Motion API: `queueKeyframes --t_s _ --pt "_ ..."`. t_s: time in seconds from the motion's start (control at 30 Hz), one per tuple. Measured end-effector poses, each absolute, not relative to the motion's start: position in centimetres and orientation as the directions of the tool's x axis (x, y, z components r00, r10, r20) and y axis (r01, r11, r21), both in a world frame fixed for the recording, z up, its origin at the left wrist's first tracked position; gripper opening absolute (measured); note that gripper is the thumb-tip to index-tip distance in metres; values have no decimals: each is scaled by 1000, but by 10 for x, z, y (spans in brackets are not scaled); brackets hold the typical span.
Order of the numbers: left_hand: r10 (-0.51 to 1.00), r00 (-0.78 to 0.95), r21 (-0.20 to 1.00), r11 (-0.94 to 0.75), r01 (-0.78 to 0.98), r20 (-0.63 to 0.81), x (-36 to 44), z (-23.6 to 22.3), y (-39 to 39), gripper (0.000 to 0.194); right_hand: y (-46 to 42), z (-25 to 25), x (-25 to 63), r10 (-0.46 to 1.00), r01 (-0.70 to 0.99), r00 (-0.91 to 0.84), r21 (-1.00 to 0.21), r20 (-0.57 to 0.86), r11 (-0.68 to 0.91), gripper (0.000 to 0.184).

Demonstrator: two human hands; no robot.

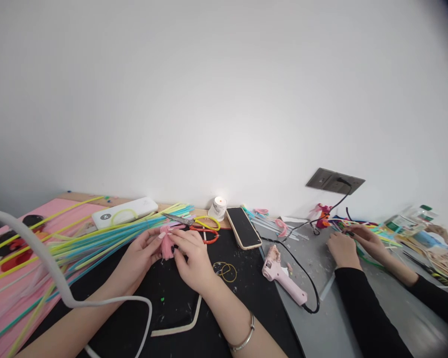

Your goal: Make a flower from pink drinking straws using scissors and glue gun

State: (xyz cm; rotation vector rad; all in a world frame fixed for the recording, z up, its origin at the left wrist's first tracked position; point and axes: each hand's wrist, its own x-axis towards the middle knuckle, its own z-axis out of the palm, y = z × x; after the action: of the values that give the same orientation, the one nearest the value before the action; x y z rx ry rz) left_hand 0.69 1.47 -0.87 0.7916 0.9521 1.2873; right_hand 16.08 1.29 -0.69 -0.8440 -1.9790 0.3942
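Note:
Over the black mat [246,293] my two hands meet at a small pink tassel-like bundle [167,244]. My left hand [144,251] pinches its upper left side between thumb and fingers. From the right, my right hand [194,258] grips the same bundle, its fingers partly covering it. What the bundle is made of cannot be made out. Scissors [207,228] with one yellow and one red handle lie just behind my right hand. To my left hand's left spread long thin coloured strips [97,243] in yellow, blue and green.
Along the wall stand a white power bank [125,213], a lit candle [219,208] and a phone [243,227]. A pink glue gun [283,278] lies right, its black cord running to a wall socket [335,181]. A white cable [56,268] crosses my left arm. A co-worker's hands [345,248] work farther right.

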Motion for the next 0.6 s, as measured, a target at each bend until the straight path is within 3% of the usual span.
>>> queueKeyframes --t_s 0.4,0.6 --pt "992 31 903 124 -411 -122 7 -9 15 33 12 -6 160 690 413 -339 -558 639 720 42" --pt "990 51 910 139 -391 -130 8 -3 13 30 12 -2 159 738 338 -236 -659 632 672 39"
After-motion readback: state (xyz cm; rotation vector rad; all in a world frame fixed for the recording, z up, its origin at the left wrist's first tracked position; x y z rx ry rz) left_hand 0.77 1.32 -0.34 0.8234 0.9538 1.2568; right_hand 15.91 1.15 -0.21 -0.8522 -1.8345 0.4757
